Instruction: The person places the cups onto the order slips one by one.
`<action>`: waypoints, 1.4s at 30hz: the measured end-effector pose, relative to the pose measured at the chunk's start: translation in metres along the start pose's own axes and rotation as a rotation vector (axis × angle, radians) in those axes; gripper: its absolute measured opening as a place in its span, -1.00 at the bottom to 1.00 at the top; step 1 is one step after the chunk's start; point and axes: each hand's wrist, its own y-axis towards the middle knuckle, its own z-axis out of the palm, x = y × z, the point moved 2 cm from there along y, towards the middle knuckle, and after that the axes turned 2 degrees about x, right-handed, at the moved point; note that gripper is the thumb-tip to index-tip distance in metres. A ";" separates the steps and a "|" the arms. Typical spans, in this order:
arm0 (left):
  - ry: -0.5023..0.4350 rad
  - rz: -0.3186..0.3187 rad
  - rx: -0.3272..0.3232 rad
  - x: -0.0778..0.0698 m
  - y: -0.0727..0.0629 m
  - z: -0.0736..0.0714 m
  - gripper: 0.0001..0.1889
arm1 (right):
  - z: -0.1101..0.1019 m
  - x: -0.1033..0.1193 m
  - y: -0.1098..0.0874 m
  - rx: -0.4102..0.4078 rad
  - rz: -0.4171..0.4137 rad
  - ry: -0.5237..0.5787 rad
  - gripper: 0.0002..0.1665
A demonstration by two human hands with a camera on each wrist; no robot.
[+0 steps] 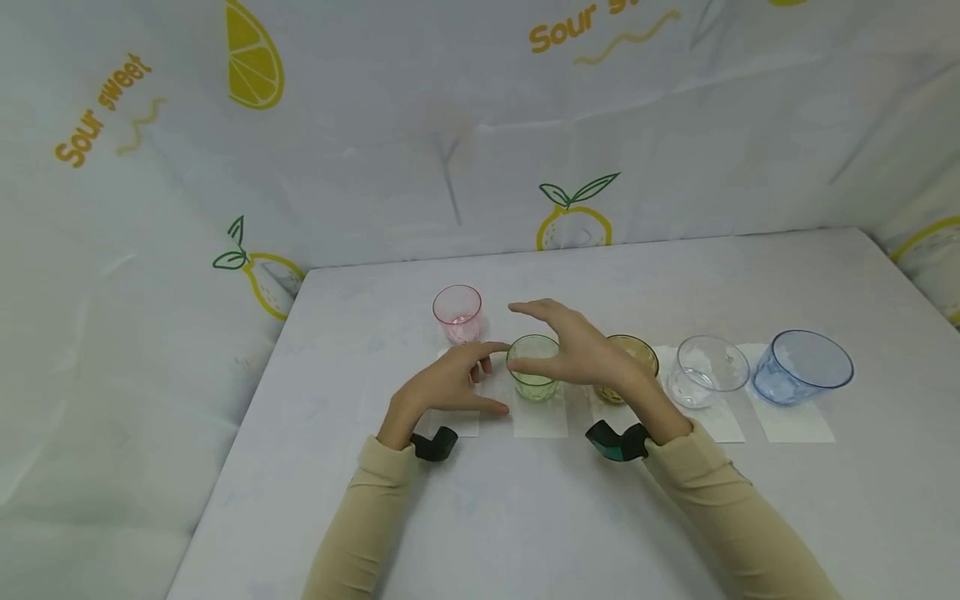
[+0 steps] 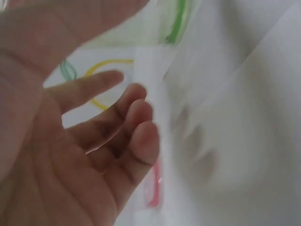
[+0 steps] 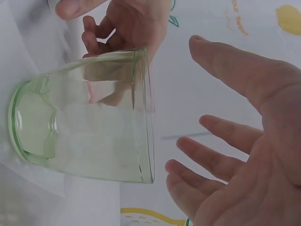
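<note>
A green glass (image 1: 534,390) stands upright on a white paper square (image 1: 540,427). My left hand (image 1: 442,385) is at its left side, thumb spread from the fingers and nothing held in them. Around the glass's upper right, my right hand (image 1: 581,348) has its thumb and fingers spread wide. In the right wrist view the green glass (image 3: 101,136) stands apart from the right hand (image 3: 249,136), close by its rim. The left wrist view has part of the green glass (image 2: 176,23) beyond the left thumb. Behind the left hand sits a pink glass (image 1: 461,329).
To the right, an amber glass (image 1: 647,360), a clear glass (image 1: 705,371) and a blue glass (image 1: 798,371) line up on paper squares. The right forearm partly covers the amber one. Another paper square (image 1: 467,425) lies by the left hand. A lemon-printed cloth (image 1: 375,167) hangs behind the table.
</note>
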 end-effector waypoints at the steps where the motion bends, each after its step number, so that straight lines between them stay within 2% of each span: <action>1: -0.006 -0.011 0.013 0.001 -0.003 -0.003 -0.11 | 0.000 0.001 0.001 -0.019 -0.006 0.006 -0.10; 4: -0.029 -0.040 0.037 0.005 -0.012 -0.014 -0.11 | 0.000 0.004 0.004 -0.070 -0.023 0.035 -0.09; 7: -0.053 -0.050 0.036 0.008 -0.021 -0.024 -0.11 | 0.000 0.007 0.008 -0.110 -0.041 0.073 -0.09; 14: -0.106 -0.080 -0.012 0.018 -0.045 -0.048 -0.16 | -0.001 0.014 0.018 -0.160 -0.090 0.137 -0.14; 22: -0.147 -0.146 -0.057 0.042 -0.065 -0.062 -0.22 | 0.001 0.018 0.037 -0.165 -0.083 0.165 -0.15; 30: -0.162 -0.229 -0.001 0.059 -0.064 -0.059 -0.25 | 0.011 0.016 0.062 -0.141 -0.075 0.169 -0.13; 37: -0.190 -0.245 0.018 0.067 -0.063 -0.056 -0.24 | 0.019 0.016 0.079 -0.098 -0.049 0.209 -0.11; 42: -0.204 -0.238 0.043 0.070 -0.061 -0.052 -0.29 | 0.025 0.014 0.089 -0.070 0.003 0.194 -0.10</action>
